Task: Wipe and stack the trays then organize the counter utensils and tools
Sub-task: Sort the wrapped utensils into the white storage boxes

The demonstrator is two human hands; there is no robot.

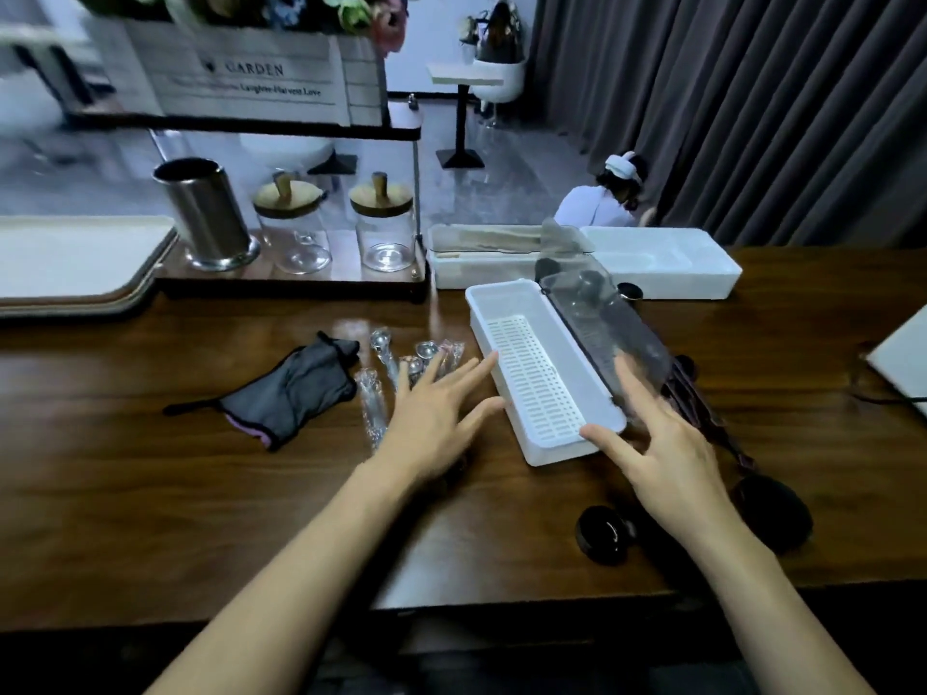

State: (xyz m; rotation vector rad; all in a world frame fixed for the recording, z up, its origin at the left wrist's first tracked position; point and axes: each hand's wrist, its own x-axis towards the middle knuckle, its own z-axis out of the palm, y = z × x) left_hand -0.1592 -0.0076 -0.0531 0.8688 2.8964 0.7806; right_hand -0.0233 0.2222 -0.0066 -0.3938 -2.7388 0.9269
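Observation:
A white utensil box with a slotted drain insert lies open on the dark wooden counter, its smoky clear lid tilted up along its right side. My left hand hovers with straight, spread fingers by the box's left wall, over several wrapped metal spoons. My right hand reaches with spread fingers to the box's near right corner and the lid's lower edge. A stack of trays lies at far left.
A dark cloth lies left of the spoons. A steel canister and two glass jars stand on a shelf behind. Two more white boxes sit at the back. Dark round lids and dark utensils lie by my right hand.

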